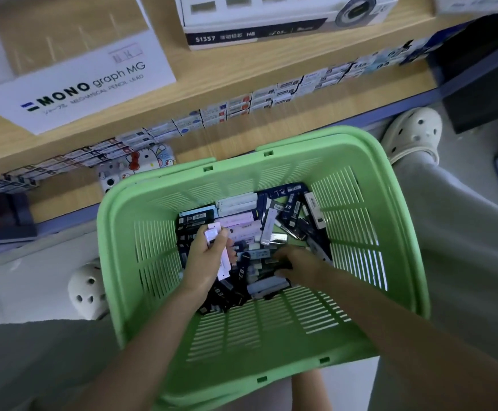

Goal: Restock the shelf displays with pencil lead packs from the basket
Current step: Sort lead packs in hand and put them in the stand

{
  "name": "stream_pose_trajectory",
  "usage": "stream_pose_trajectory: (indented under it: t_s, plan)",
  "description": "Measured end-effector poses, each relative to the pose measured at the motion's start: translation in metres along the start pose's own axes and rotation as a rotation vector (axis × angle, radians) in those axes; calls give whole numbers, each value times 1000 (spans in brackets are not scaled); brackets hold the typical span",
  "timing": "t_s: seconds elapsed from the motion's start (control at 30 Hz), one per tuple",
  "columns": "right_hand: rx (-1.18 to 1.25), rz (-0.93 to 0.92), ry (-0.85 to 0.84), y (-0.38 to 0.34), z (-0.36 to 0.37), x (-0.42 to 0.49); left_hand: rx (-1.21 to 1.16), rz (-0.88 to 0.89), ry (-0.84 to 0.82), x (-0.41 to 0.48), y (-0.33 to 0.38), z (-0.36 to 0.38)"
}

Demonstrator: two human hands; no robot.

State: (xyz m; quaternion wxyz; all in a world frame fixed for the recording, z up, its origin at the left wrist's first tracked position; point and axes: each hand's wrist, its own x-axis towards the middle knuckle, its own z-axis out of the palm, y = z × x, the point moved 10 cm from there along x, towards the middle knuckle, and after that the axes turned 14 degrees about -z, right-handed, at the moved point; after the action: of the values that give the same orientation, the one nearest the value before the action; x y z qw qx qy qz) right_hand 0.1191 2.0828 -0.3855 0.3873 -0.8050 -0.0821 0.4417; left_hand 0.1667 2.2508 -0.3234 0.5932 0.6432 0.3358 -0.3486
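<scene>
Wooden shelf boards (227, 81) run along the far side of the green basket (271, 336), with a long row of shelved packs (271, 96) standing right at the front edge. Any careless reach from the basket toward that row could knock some of them off the lip.

I judge the basket to be the next risk. It sits between my knees with both forearms across its near wall, so leaning on it could tip it.

Inside the basket lies the loose pile of pencil lead packs (241, 203), dark and pale ones jumbled at all angles. With the kinds mixed like that, I could easily carry the wrong one to the wrong row.

My left hand (204, 262), over the pile's left part, grips a small bundle of pale packs (215, 234). They fan out unevenly, and adding 1 more could let 1 slide back into the pile.

My right hand (298, 262) is down among the dark packs on the basket's right side. It is blurred, so I cannot tell whether its fingers have hold of anything.
</scene>
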Motion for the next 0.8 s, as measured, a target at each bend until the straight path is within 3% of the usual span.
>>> stream_pose_trajectory:
  t_s: [0.17,0.57,0.8]
  plan:
    - [-242,-69,-125,20,20,8,72,-43,-31,-2,-7,0]
    - [-571,-207,-389,-3,57,23,119,-109,-47,-5,-7,17]
    - [-361,-86,-374,-4,48,17,161,-98,24,-10,-11,4]
